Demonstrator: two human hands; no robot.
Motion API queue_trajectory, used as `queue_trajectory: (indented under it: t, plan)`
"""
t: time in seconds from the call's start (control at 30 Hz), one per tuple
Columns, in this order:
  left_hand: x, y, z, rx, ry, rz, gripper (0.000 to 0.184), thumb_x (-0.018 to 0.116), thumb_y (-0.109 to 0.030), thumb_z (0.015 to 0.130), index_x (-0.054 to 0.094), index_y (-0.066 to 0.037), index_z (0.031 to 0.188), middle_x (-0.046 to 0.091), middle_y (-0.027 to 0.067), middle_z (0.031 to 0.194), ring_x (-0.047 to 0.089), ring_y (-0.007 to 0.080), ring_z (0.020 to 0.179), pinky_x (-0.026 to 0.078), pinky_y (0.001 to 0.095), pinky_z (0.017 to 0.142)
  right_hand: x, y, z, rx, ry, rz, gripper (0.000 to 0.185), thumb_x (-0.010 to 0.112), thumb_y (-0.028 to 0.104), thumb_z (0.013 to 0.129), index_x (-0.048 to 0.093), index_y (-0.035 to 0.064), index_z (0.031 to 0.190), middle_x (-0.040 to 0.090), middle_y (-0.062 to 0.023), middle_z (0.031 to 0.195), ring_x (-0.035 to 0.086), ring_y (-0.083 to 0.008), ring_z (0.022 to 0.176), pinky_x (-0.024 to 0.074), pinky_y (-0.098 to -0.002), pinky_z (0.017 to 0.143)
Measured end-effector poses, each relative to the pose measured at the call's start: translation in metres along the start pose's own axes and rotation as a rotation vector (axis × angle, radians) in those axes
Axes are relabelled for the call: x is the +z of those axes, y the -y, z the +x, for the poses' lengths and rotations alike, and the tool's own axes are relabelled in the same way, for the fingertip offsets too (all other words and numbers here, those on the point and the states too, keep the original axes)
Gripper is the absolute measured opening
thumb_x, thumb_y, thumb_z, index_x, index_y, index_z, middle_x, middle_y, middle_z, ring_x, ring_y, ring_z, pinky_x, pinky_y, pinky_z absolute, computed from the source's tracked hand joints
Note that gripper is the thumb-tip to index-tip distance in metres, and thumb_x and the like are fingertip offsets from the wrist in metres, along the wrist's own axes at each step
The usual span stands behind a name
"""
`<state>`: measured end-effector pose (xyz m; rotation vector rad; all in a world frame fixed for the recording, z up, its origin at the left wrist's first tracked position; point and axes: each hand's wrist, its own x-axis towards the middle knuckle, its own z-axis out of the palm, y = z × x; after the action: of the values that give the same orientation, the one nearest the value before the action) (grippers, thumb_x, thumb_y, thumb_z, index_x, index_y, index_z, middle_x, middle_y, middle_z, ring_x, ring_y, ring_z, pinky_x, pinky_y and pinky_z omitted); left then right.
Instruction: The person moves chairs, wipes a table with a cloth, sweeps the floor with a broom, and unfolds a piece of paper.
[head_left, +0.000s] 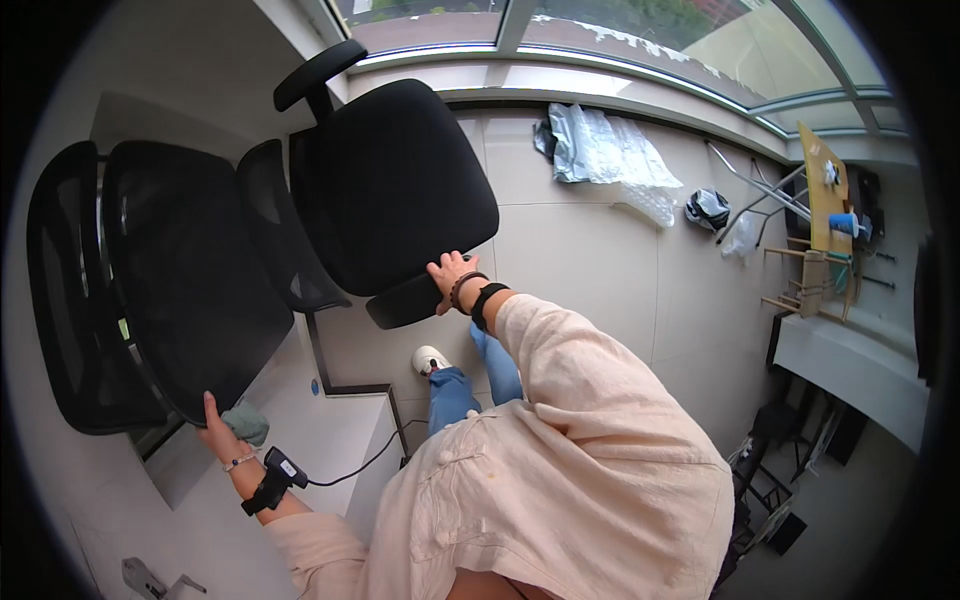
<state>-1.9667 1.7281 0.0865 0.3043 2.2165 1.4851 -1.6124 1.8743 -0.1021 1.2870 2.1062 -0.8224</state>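
Observation:
A black office chair has its seat (395, 185) near the window and its mesh backrest (200, 270) toward the left. My right hand (453, 279) grips the near armrest (405, 303), its fingers over the inner end beside the seat edge. At the lower edge of the backrest, my left hand (218, 432) holds a grey-green cloth (248, 425) and touches the black surface. Most of its fingers are hidden behind the chair edge and the cloth. A strapped device with a cable sits on my left wrist.
Silvery plastic wrapping (605, 155) and a black-and-white bag (708, 209) lie on the tiled floor by the window. On the right stand a folding metal frame (765, 190), a wooden board with a blue cup (843, 223), and a white table (850, 370). A white ledge (350, 440) is beside my legs.

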Motion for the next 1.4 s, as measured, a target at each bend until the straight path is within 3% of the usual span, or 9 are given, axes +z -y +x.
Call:
queue_trajectory:
  t: [0.2, 0.37, 0.6, 0.7, 0.87, 1.03, 1.17, 1.27, 1.4]
  plan:
    - [-0.032, 0.002, 0.037, -0.033, 0.028, 0.193, 0.055, 0.064, -0.026, 0.067, 0.045, 0.007, 0.108, 0.052, 0.0123, 0.103, 0.053, 0.0218, 0.083, 0.044, 0.0314, 0.073, 0.020, 0.018, -0.017, 0.058, 0.010, 0.141, 0.071, 0.076, 0.038, 0.051, 0.044, 0.0147, 0.110, 0.042, -0.0078, 0.107, 0.037, -0.0231, 0.104, 0.0325, -0.0543, 0.082]
    - [-0.043, -0.018, -0.008, -0.076, -0.032, 0.295, 0.049, 0.062, -0.026, 0.069, 0.050, 0.013, 0.096, 0.054, 0.0150, 0.097, 0.054, 0.0231, 0.079, 0.045, 0.0310, 0.069, 0.071, 0.050, -0.032, 0.090, 0.048, 0.253, 0.058, 0.071, 0.028, 0.058, 0.045, 0.0154, 0.109, 0.043, -0.0081, 0.107, 0.037, -0.0230, 0.104, 0.0316, -0.0559, 0.080]
    - [-0.092, -0.003, 0.002, -0.203, -0.077, 0.377, 0.058, 0.061, -0.038, 0.069, 0.049, 0.007, 0.104, 0.053, 0.0115, 0.102, 0.052, 0.0228, 0.084, 0.041, 0.0320, 0.073, 0.113, 0.092, -0.059, 0.023, 0.111, 0.346, 0.064, 0.071, 0.030, 0.059, 0.040, 0.0250, 0.115, 0.040, -0.0087, 0.111, 0.035, -0.0230, 0.108, 0.0313, -0.0571, 0.080]
    - [-0.091, -0.003, -0.002, -0.145, -0.082, 0.441, 0.064, 0.061, -0.043, 0.068, 0.048, 0.007, 0.105, 0.052, 0.0122, 0.104, 0.052, 0.0226, 0.084, 0.042, 0.0326, 0.072, 0.116, 0.092, -0.063, -0.023, 0.098, 0.364, 0.052, 0.063, 0.022, 0.067, 0.043, 0.0242, 0.115, 0.040, -0.0083, 0.111, 0.036, -0.0228, 0.108, 0.0303, -0.0571, 0.081]
    - [-0.085, 0.002, 0.004, -0.217, -0.260, 0.644, 0.075, 0.055, -0.055, 0.068, 0.045, 0.006, 0.110, 0.051, 0.0155, 0.106, 0.053, 0.0249, 0.084, 0.044, 0.0347, 0.068, 0.084, 0.053, -0.064, -0.182, 0.000, 0.298, 0.039, 0.064, 0.018, 0.067, 0.053, 0.0162, 0.104, 0.042, -0.0076, 0.109, 0.039, -0.0213, 0.104, 0.0371, -0.0481, 0.076]
    - [-0.100, 0.070, 0.099, -0.123, -0.602, 0.732, 0.085, 0.045, -0.067, 0.067, 0.044, 0.004, 0.114, 0.051, 0.0216, 0.106, 0.056, 0.0296, 0.085, 0.046, 0.0385, 0.065, 0.068, -0.041, -0.102, 0.059, -0.205, 0.524, 0.030, 0.056, 0.023, 0.073, 0.053, 0.0113, 0.101, 0.055, -0.0117, 0.097, 0.053, -0.0264, 0.093, 0.0414, -0.0411, 0.075]
    - [-0.067, 0.118, 0.047, -0.280, -0.320, 0.499, 0.082, 0.037, -0.064, 0.073, 0.036, 0.003, 0.120, 0.053, 0.0211, 0.102, 0.056, 0.0311, 0.082, 0.046, 0.0367, 0.064, 0.108, -0.129, -0.180, 0.435, -0.586, 0.791, 0.034, 0.049, 0.026, 0.075, 0.051, 0.0069, 0.103, 0.057, -0.0155, 0.095, 0.053, -0.0302, 0.091, 0.0420, -0.0392, 0.080]
    - [-0.029, 0.149, -0.027, -0.449, 0.226, 0.232, 0.058, 0.042, -0.045, 0.080, 0.039, 0.000, 0.116, 0.053, 0.0117, 0.103, 0.048, 0.0226, 0.092, 0.036, 0.0329, 0.083, 0.162, -0.174, -0.237, 0.540, -0.480, 0.922, 0.039, 0.049, 0.027, 0.074, 0.050, 0.0058, 0.106, 0.057, -0.0159, 0.098, 0.053, -0.0290, 0.093, 0.0421, -0.0363, 0.081]
    - [0.057, 0.144, -0.116, -0.401, 0.504, 0.225, 0.039, 0.050, -0.031, 0.079, 0.045, -0.003, 0.106, 0.057, 0.0096, 0.092, 0.053, 0.0201, 0.084, 0.043, 0.0320, 0.074, 0.195, -0.208, -0.292, 0.715, -0.461, 1.085, 0.039, 0.051, 0.027, 0.073, 0.051, 0.0051, 0.106, 0.058, -0.0154, 0.095, 0.056, -0.0271, 0.088, 0.0432, -0.0339, 0.079]
